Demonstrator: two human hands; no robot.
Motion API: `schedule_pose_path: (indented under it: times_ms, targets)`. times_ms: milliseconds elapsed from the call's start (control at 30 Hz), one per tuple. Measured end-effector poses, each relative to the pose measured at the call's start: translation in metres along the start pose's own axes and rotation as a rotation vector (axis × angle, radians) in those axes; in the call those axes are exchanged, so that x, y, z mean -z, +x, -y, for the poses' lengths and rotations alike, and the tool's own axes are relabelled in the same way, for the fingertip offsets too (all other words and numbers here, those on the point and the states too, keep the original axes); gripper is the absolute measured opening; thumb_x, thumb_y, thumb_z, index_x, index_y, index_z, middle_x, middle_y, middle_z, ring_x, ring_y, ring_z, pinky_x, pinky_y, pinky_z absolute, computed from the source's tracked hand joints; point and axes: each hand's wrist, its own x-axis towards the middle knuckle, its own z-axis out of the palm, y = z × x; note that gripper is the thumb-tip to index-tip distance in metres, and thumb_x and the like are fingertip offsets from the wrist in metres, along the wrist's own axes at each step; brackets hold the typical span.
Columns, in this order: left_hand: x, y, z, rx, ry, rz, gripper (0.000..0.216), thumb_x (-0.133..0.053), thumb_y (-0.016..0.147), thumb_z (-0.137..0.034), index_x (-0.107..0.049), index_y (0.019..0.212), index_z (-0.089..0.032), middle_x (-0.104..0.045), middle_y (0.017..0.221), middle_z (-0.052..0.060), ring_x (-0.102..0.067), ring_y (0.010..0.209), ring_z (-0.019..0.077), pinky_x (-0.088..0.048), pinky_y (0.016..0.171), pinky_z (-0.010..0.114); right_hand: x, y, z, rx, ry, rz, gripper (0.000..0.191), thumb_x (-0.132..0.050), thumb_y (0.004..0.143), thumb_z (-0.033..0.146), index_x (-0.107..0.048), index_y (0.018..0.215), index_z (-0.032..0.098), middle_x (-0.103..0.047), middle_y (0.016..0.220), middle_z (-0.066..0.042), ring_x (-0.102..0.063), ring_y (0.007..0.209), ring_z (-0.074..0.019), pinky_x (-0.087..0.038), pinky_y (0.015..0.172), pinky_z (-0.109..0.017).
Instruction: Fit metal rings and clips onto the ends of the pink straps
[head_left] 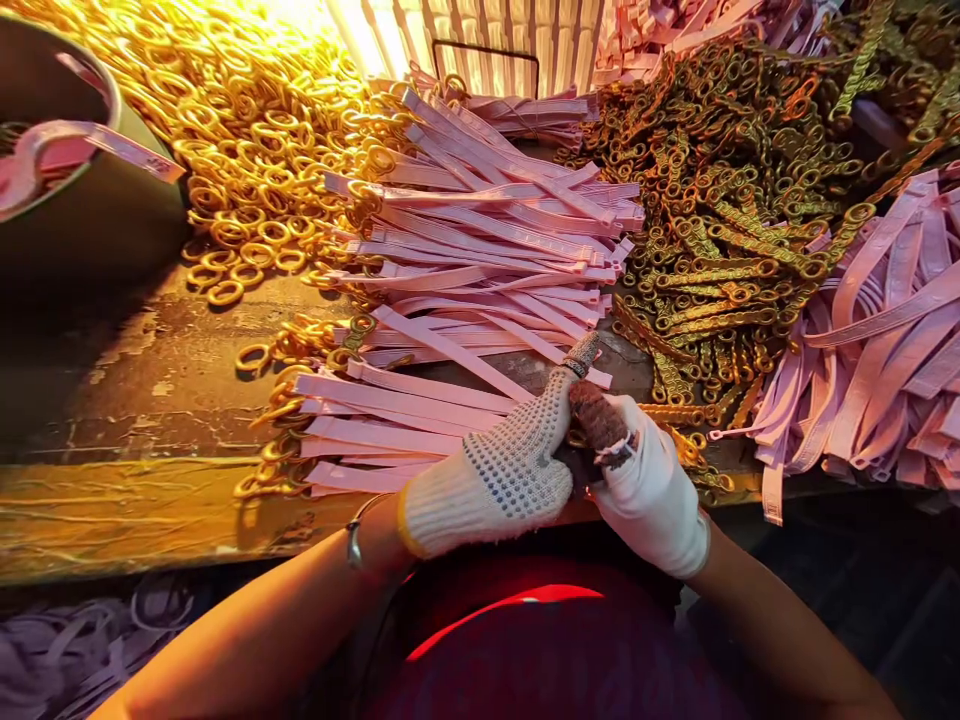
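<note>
Pink straps (pixel 480 250) lie fanned over the middle of the surface (pixel 135 380), and the nearest ones, tipped with gold rings, sit just beside your left hand (pixel 502 470). Both your hands are gloved in white knit and meet at the near edge. Your left hand is folded, with its index finger (pixel 577 360) straight out over the straps. Your right hand (pixel 652 500) is curled, and its brown-wrapped thumb (pixel 598 418) presses against the left palm. A small dark piece (pixel 576 466) shows between the two hands, touching both, but you cannot tell which hand pinches it. A bracelet (pixel 355 532) sits on your left wrist.

Loose gold rings (pixel 240 120) are heaped at the far left, next to a dark bowl (pixel 97 220) with one strap draped over its rim. Darker brass links (pixel 720 190) are piled to the right of the fan. More pink straps (pixel 892 340) hang off the right edge.
</note>
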Motion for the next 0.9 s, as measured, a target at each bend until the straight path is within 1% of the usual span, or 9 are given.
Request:
schedule_pose_path:
  times_ms: [67,200,267,367,533,600,700,800,900]
  targets:
    - [0.0,0.001,0.0,0.01,-0.037,-0.008,0.066,-0.051,0.077,-0.006,-0.05,0.141,-0.019,-0.064,0.135,0.01,-0.057,0.131,0.0305,-0.045,0.115,0.048,-0.001,0.003,0.0,0.017,0.012,0.009,0.054,-0.051,0.094,0.007,-0.039,0.146,0.016,-0.066,0.108,-0.013,-0.066,0.097,-0.0236,-0.06,0.082,-0.035]
    - [-0.011,0.002,0.002,0.067,-0.142,-0.13,0.084,-0.047,0.075,0.001,-0.033,0.155,-0.022,-0.052,0.15,0.011,-0.047,0.14,0.0265,-0.037,0.12,0.047,-0.003,0.002,-0.006,-0.06,0.058,0.005,0.057,-0.05,0.092,0.008,-0.037,0.147,0.017,-0.066,0.117,-0.017,-0.065,0.11,-0.0274,-0.058,0.092,-0.041]
    - [-0.02,0.002,0.003,0.106,-0.154,-0.188,0.082,-0.05,0.079,0.0,-0.031,0.157,-0.021,-0.056,0.144,0.014,-0.058,0.127,0.025,-0.045,0.113,0.045,-0.003,-0.002,-0.011,-0.107,0.099,0.0,0.063,-0.051,0.09,0.009,-0.035,0.15,0.019,-0.064,0.125,-0.017,-0.064,0.115,-0.0288,-0.057,0.096,-0.044]
    - [-0.031,0.001,0.003,0.187,-0.205,-0.264,0.074,-0.057,0.083,-0.005,-0.037,0.152,-0.021,-0.067,0.113,0.009,-0.066,0.097,0.02,-0.056,0.091,0.036,0.0,-0.012,-0.018,-0.164,0.16,-0.001,0.067,-0.056,0.088,0.014,-0.035,0.151,0.022,-0.063,0.129,-0.015,-0.065,0.115,-0.0295,-0.056,0.098,-0.046]
    - [-0.033,0.002,-0.002,0.26,-0.483,-0.24,0.049,-0.062,0.09,-0.018,-0.051,0.138,-0.02,-0.059,0.085,0.001,-0.058,0.069,0.0121,-0.051,0.063,0.023,0.014,-0.017,-0.018,-0.197,0.064,0.061,0.066,-0.054,0.086,0.014,-0.037,0.149,0.015,-0.062,0.128,-0.019,-0.063,0.113,-0.0309,-0.056,0.094,-0.045]
    - [-0.03,0.005,-0.006,0.271,-0.512,-0.208,0.05,-0.065,0.089,-0.02,-0.053,0.137,-0.02,-0.059,0.086,0.001,-0.056,0.07,0.0116,-0.049,0.063,0.023,0.02,-0.013,-0.014,-0.183,-0.062,0.185,0.06,-0.057,0.077,0.013,-0.05,0.137,0.009,-0.063,0.12,-0.022,-0.063,0.105,-0.0334,-0.056,0.086,-0.045]
    - [-0.027,0.013,-0.011,0.337,-0.668,-0.197,0.052,-0.068,0.085,-0.019,-0.054,0.135,-0.02,-0.059,0.082,0.0,-0.053,0.065,0.0104,-0.045,0.058,0.021,0.027,-0.004,-0.01,-0.183,-0.258,0.358,0.03,-0.06,0.071,0.019,-0.066,0.1,0.011,-0.065,0.095,-0.019,-0.063,0.084,-0.0333,-0.052,0.07,-0.043]
    - [-0.029,0.023,-0.014,0.467,-0.881,-0.225,0.049,-0.068,0.081,-0.018,-0.053,0.128,-0.018,-0.056,0.075,-0.003,-0.048,0.055,0.008,-0.038,0.051,0.019,0.028,0.002,-0.007,-0.23,-0.3,0.47,0.007,-0.06,0.074,0.024,-0.063,0.077,0.019,-0.064,0.074,-0.012,-0.062,0.068,-0.029,-0.044,0.06,-0.037]
    - [-0.031,0.032,-0.012,0.539,-0.926,-0.258,0.047,-0.065,0.083,-0.019,-0.051,0.128,-0.019,-0.051,0.066,-0.006,-0.039,0.047,0.0062,-0.032,0.046,0.018,0.027,0.0,-0.008,-0.335,-0.255,0.549,0.002,-0.06,0.074,0.021,-0.061,0.076,0.021,-0.064,0.067,-0.007,-0.062,0.061,-0.0254,-0.037,0.054,-0.033]
